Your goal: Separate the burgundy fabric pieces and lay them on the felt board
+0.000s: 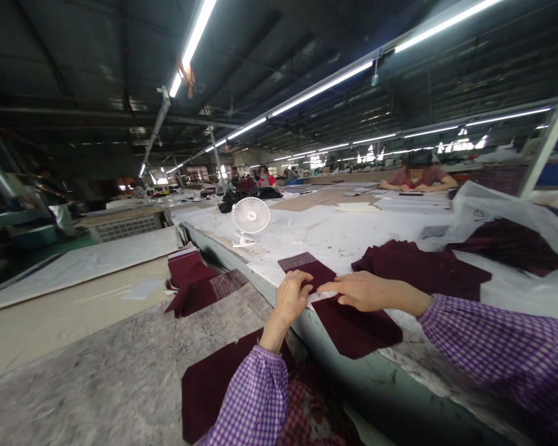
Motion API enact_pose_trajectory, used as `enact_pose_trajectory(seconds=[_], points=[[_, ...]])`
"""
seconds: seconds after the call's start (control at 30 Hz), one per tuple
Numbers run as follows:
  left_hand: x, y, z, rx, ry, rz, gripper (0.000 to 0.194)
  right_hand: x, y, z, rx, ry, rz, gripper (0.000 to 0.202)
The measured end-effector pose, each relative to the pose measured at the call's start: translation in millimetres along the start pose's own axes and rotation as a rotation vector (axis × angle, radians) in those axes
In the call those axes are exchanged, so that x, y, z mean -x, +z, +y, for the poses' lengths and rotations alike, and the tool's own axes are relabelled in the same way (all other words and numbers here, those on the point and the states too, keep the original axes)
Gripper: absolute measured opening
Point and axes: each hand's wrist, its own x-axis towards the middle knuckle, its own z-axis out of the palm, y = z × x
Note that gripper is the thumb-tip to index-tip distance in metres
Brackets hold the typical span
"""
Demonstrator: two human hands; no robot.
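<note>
A maroon fabric piece with a speckled grey band (pixel 317 269) lies near the edge of the white-topped table. My left hand (pixel 292 300) is at its near left corner, fingers curled together on the cloth. From the right, my right hand (pixel 360 291) reaches over the piece's near edge, with its fingers stretched out and partly bent. Below that hand, a second maroon piece (pixel 358 329) hangs slightly over the table edge. A pile of maroon pieces (pixel 418 266) rests to the right. Beneath my left forearm, another maroon piece (pixel 214 384) lies on the lower grey surface.
A white fan (pixel 250 215) stands on the table ahead. Folded maroon cloth (pixel 190 275) lies on the left surface, across a gap. Translucent plastic sheeting (pixel 497 207) covers cloth at the right. A co-worker (pixel 418 176) leans over the table's far side.
</note>
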Motion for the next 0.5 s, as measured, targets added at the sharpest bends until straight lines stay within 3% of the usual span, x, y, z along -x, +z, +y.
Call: enact_pose_trajectory(seconds=[0.13,0.27,0.37,0.5], points=[[-11,7.6,5,-0.209,0.014,-0.109,0.019,10,-23,37,-0.265,0.038,0.019,0.031],[-15,10.1,14,-0.393,0.045,-0.139,0.018,43,-35,112,-0.138,0.395,0.102,0.019],[-18,12.6,21,-0.495,0.088,-0.151,0.016,69,-23,158,-0.07,0.578,0.125,0.018],[-23,19.9,25,-0.492,0.129,-0.122,0.013,85,9,176,0.015,0.704,0.151,0.007]])
